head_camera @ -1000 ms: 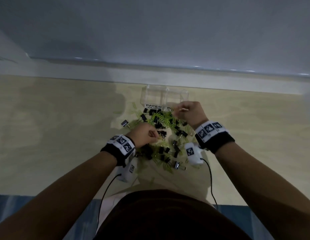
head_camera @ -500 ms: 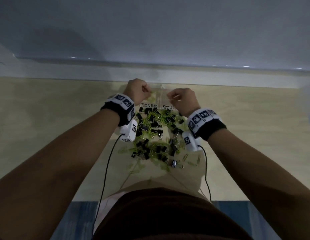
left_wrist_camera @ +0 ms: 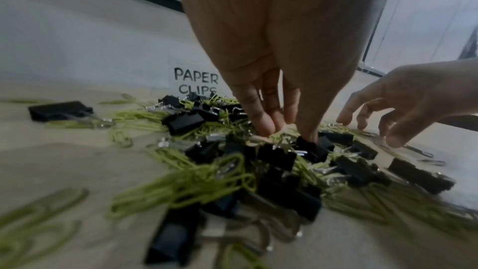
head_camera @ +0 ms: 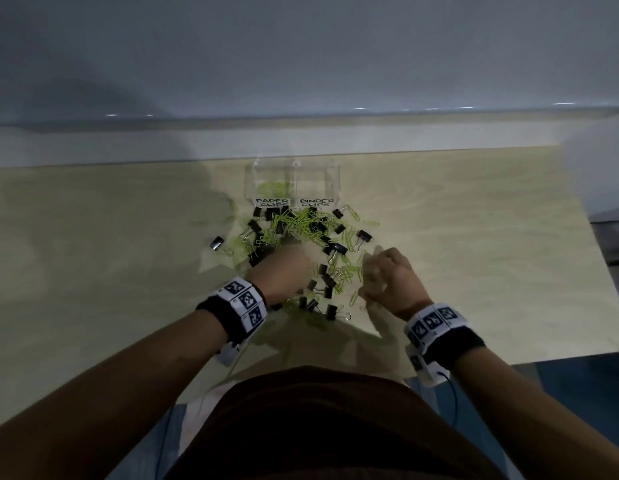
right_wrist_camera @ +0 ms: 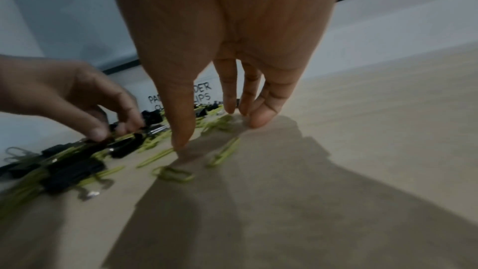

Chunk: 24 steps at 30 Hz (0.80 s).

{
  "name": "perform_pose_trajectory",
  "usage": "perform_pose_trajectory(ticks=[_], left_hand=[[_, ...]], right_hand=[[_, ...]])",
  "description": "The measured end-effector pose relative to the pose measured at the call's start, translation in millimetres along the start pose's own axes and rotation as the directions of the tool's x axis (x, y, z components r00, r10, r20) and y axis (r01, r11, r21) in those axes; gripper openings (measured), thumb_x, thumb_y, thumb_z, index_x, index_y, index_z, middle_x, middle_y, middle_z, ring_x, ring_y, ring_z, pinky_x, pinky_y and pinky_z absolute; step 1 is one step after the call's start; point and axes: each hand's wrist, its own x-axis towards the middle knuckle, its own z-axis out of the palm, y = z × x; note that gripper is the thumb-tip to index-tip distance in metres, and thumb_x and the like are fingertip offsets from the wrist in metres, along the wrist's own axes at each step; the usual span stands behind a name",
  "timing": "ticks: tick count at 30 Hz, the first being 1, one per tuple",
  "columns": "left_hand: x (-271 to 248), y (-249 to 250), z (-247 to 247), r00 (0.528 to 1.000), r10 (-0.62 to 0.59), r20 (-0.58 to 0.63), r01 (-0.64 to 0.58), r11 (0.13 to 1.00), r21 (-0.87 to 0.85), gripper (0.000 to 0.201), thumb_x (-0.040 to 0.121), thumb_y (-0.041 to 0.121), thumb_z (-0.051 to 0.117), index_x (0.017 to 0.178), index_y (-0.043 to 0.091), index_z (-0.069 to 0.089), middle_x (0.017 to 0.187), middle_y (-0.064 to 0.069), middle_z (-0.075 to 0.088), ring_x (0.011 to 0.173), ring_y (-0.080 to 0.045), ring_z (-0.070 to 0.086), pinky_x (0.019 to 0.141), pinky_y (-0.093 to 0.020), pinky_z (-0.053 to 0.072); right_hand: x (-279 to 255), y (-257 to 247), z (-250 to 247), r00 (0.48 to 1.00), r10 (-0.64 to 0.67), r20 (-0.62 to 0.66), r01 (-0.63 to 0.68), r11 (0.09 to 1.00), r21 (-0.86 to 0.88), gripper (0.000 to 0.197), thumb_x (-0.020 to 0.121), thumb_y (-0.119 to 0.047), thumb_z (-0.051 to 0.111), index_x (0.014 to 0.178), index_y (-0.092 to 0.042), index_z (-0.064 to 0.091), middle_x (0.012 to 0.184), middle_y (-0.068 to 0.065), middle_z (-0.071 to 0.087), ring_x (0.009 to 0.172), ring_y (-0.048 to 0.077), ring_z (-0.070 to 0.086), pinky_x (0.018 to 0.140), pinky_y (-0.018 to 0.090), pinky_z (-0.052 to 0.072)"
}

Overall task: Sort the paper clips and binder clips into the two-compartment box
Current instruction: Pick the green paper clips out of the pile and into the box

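A: Where are the clips at this moment?

B: The green paper clips [head_camera: 302, 225] and the black binder clips [head_camera: 339, 249] lie mixed in one heap on the desk [head_camera: 474, 237], in the centre of the head view, just below the clear two-compartment box [head_camera: 292, 181]. The box stands in the upper middle of the frame, with the labels "PAPER CLIPS" on its left half and "BINDER CLIPS" on its right half. Some green clips show inside the left compartment (the right one I cannot read well).

A: And the left hand?

B: The left hand [head_camera: 283, 268] reaches down into the heap. Its fingertips [left_wrist_camera: 266, 126] come together among the clips and touch a binder clip there; the picture is blurred, so whether this grip really holds a clip I cannot tell.

A: The right hand?

B: The right hand [head_camera: 387, 282] is at the right edge of the heap, in the centre right of the frame. Its fingers [right_wrist_camera: 181, 130] are spread and relaxed, pointing down at the desk beside loose paper clips, holding nothing.
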Motion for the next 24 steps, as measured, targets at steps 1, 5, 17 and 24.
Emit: perform_pose_trajectory(ticks=[1, 5, 17, 24], left_hand=[[1, 2, 2, 0.999, -0.032, -0.032, 0.031, 0.999, -0.014, 0.035, 0.089, 0.023, 0.058, 0.123, 0.013, 0.054, 0.122, -0.002, 0.053, 0.102, -0.017, 0.055, 0.089, -0.030, 0.048], [9, 10, 4, 0.994, -0.106, -0.030, 0.102, 0.990, -0.099, 0.056, 0.080, 0.023, 0.071, 0.130, 0.017, 0.047, 0.129, 0.000, 0.044, 0.107, -0.018, 0.054, 0.093, -0.035, 0.050], [24, 16, 12, 0.974, -0.168, -0.150, 0.166, 0.986, -0.025, 0.029, 0.084, 0.002, 0.058, 0.112, 0.007, 0.061, 0.115, -0.009, 0.050, 0.095, -0.024, 0.055, 0.081, -0.038, 0.051], [23, 12, 13, 0.973, -0.188, -0.134, 0.183, 0.982, -0.048, 0.016, 0.086, 0.004, 0.052, 0.096, 0.004, 0.065, 0.118, -0.015, 0.054, 0.100, -0.029, 0.056, 0.081, -0.031, 0.046]], right_hand=[[2, -6, 5, 1.000, 0.005, 0.001, -0.005, 1.000, 0.008, 0.048, 0.061, -0.016, 0.082, 0.104, -0.005, 0.061, 0.107, 0.011, 0.052, 0.095, 0.029, 0.051, 0.080, 0.039, 0.053], [20, -19, 22, 0.992, 0.114, 0.051, -0.117, 0.991, 0.065, 0.059, 0.064, -0.027, 0.082, 0.116, -0.017, 0.056, 0.119, 0.000, 0.044, 0.107, 0.019, 0.044, 0.093, 0.031, 0.047], [35, -20, 26, 0.995, -0.096, -0.016, 0.097, 0.994, 0.050, 0.020, 0.075, 0.001, 0.062, 0.089, -0.011, 0.069, 0.095, 0.007, 0.061, 0.081, 0.023, 0.061, 0.077, 0.037, 0.054], [33, -12, 19, 1.000, 0.005, -0.018, -0.003, 0.995, 0.098, 0.012, 0.076, -0.002, 0.066, 0.078, -0.012, 0.071, 0.084, 0.003, 0.065, 0.075, 0.016, 0.060, 0.076, 0.030, 0.054]])
